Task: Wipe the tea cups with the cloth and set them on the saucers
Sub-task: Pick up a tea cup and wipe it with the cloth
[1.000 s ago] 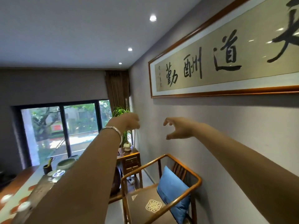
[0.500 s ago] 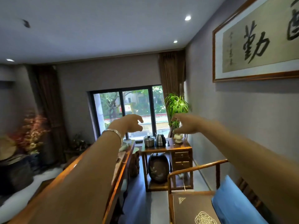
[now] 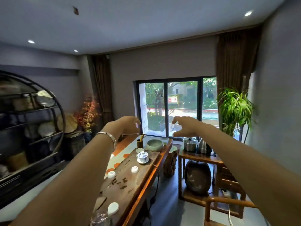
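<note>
Both arms reach forward at chest height, well above the tabletop (image 3: 147, 181). The left hand (image 3: 128, 124) has its grip loosely curled and empty, and a silver bangle (image 3: 108, 137) rings that wrist. The right hand (image 3: 185, 127) has its grip spread, fingers apart, holding nothing. Below them, on the long wooden tea tray (image 3: 128, 181), two small white tea cups (image 3: 134, 169) sit near the middle, a third lies nearer at the tray's left edge, and a blue-and-white lidded cup (image 3: 142, 156) stands on its saucer farther off. A grey-green bowl (image 3: 154, 145) sits at the far end. No cloth can be made out.
</note>
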